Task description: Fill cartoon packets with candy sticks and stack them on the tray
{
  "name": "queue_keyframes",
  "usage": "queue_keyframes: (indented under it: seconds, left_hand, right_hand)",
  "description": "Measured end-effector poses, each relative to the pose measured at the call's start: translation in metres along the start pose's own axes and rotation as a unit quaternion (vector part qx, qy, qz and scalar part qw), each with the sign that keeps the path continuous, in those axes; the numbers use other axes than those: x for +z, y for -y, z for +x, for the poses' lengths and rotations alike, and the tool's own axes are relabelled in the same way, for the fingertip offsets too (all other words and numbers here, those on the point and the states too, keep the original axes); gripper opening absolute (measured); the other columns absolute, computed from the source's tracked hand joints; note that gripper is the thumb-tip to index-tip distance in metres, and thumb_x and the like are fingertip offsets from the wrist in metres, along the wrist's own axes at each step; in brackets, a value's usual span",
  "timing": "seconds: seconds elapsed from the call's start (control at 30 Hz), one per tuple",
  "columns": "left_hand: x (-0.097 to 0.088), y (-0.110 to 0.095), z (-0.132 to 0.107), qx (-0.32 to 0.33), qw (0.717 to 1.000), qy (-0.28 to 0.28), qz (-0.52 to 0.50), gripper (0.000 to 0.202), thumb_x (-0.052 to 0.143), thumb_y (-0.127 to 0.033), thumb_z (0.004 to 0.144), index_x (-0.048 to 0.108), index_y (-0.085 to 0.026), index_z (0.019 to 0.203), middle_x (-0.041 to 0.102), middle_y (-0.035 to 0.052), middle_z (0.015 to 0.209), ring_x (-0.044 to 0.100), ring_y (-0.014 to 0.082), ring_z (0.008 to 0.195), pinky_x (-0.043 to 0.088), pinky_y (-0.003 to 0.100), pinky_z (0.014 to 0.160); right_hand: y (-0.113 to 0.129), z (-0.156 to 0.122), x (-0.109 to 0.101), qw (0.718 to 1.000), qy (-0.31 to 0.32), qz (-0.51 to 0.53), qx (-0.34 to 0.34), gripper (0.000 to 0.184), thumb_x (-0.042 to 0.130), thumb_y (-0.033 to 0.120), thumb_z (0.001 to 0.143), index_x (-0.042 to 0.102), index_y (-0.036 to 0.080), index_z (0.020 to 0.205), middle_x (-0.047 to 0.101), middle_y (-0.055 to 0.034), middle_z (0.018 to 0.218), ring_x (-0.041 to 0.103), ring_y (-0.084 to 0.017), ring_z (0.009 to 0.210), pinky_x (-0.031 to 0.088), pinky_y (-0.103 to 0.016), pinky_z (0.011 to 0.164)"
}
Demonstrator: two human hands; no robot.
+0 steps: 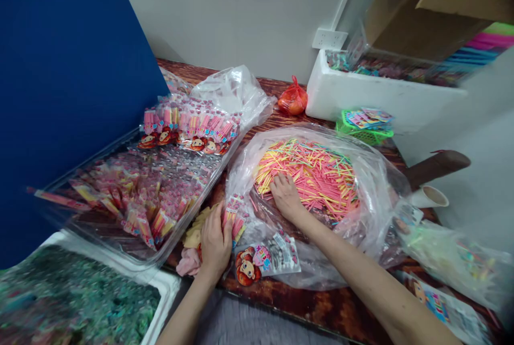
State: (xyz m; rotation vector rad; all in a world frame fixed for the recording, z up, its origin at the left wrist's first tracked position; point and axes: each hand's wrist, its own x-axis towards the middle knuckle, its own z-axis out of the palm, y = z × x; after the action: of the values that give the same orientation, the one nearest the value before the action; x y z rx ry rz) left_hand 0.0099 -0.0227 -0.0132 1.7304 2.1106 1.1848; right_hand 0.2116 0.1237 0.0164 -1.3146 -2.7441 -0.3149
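My left hand [216, 241] is at the table's front edge, its thumb and fingers closed on a small clear packet [236, 218] with pink and yellow sticks inside. My right hand [286, 196] reaches into a large clear plastic bag [371, 200], fingers curled down onto the near left side of a pile of thin coloured sticks [321, 181]. The fingertips are partly hidden, so how many sticks they grip does not show. A flat printed packet [267, 260] with a cartoon figure lies between my forearms. Yellow and pink cloth-like pieces [190, 259] lie beneath my left hand.
Left stands a clear plastic tray [212, 187] bearing many filled packets [196, 125]. A white foam box [171, 286] is at lower left, another [373, 90] at the back right. A red bag [294, 99], green basket [367, 135] and paper cup [429, 196] stand farther off.
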Motion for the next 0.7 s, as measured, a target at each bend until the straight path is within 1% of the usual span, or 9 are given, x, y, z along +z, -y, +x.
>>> queue_keyframes:
  seconds: [0.17,0.27,0.37,0.43,0.5,0.53,0.57,0.63,0.7]
  left_hand:
    - [0.000,0.001,0.000,0.000,1.000,0.003,-0.003,0.046,0.042,-0.031,0.096,0.042,-0.020,0.140,0.054,0.0126,0.137,0.050,0.0286,0.126,0.038,0.050,0.106]
    - [0.000,0.000,0.001,0.002,1.000,0.002,-0.001,0.045,0.042,-0.032,0.096,0.042,-0.019,0.140,0.054,0.0129,0.137,0.050,0.0283,0.126,0.038,0.050,0.107]
    - [-0.001,0.000,0.001,0.003,1.000,0.005,0.001,0.045,0.042,-0.032,0.096,0.042,-0.018,0.140,0.054,0.0135,0.137,0.049,0.0279,0.126,0.038,0.049,0.107]
    - [-0.001,0.000,0.001,0.003,1.000,0.007,-0.002,0.045,0.042,-0.032,0.096,0.042,-0.019,0.140,0.054,0.0136,0.136,0.049,0.0280,0.126,0.038,0.049,0.107]
    - [-0.001,0.001,0.000,0.000,1.000,0.010,-0.009,0.046,0.042,-0.033,0.097,0.042,-0.019,0.140,0.054,0.0132,0.137,0.049,0.0280,0.127,0.037,0.050,0.108]
    - [-0.001,0.002,0.001,-0.003,1.000,0.014,-0.013,0.046,0.041,-0.033,0.097,0.041,-0.020,0.141,0.053,0.0130,0.138,0.048,0.0278,0.128,0.037,0.049,0.108]
    - [-0.002,0.002,0.001,-0.005,1.000,0.017,-0.018,0.047,0.039,-0.033,0.098,0.039,-0.020,0.143,0.052,0.0129,0.140,0.047,0.0275,0.130,0.036,0.049,0.109]
    - [-0.004,0.002,0.002,-0.004,0.999,0.029,-0.023,0.049,0.035,-0.032,0.099,0.033,-0.020,0.147,0.049,0.0132,0.143,0.045,0.0266,0.132,0.036,0.049,0.109]
    - [-0.008,-0.002,0.004,0.008,0.999,0.040,-0.006,0.052,0.035,-0.032,0.099,0.028,-0.018,0.149,0.048,0.0148,0.144,0.045,0.0270,0.132,0.037,0.049,0.108]
  right_hand:
    - [-0.011,0.004,0.000,0.999,-0.016,0.037,0.005,0.022,0.040,0.014,0.094,0.062,0.015,0.096,0.063,-0.0133,0.098,0.050,-0.027,0.097,0.033,-0.042,0.097]
    - [-0.015,0.005,-0.004,0.992,-0.046,0.110,0.044,0.022,0.038,0.014,0.094,0.059,0.016,0.094,0.064,-0.0110,0.092,0.052,-0.024,0.090,0.036,-0.037,0.092]
    - [-0.019,0.008,-0.008,0.966,-0.052,0.222,0.118,0.020,0.037,0.015,0.093,0.056,0.018,0.086,0.064,-0.0071,0.080,0.053,-0.021,0.076,0.039,-0.032,0.075]
    - [-0.025,0.012,-0.010,0.932,-0.051,0.317,0.167,0.018,0.038,0.017,0.091,0.053,0.020,0.082,0.061,-0.0033,0.073,0.053,-0.019,0.068,0.038,-0.030,0.066]
    - [-0.035,0.016,-0.012,0.881,-0.068,0.422,0.202,0.014,0.040,0.021,0.090,0.052,0.020,0.081,0.059,0.0000,0.068,0.054,-0.017,0.064,0.038,-0.028,0.064]
    - [-0.041,0.018,-0.013,0.848,-0.084,0.476,0.218,0.012,0.042,0.022,0.088,0.052,0.020,0.082,0.058,0.0014,0.066,0.055,-0.017,0.064,0.039,-0.028,0.064]
    - [-0.046,0.019,-0.014,0.807,-0.103,0.532,0.235,0.010,0.044,0.024,0.087,0.052,0.020,0.084,0.057,0.0028,0.065,0.055,-0.016,0.062,0.041,-0.028,0.065]
    - [-0.055,0.019,-0.016,0.705,-0.134,0.645,0.261,0.007,0.050,0.026,0.083,0.053,0.020,0.085,0.056,0.0052,0.062,0.056,-0.014,0.059,0.044,-0.028,0.065]
    - [-0.057,0.012,-0.018,0.590,-0.145,0.748,0.267,0.010,0.058,0.028,0.080,0.054,0.020,0.085,0.056,0.0060,0.062,0.056,-0.013,0.056,0.047,-0.028,0.064]
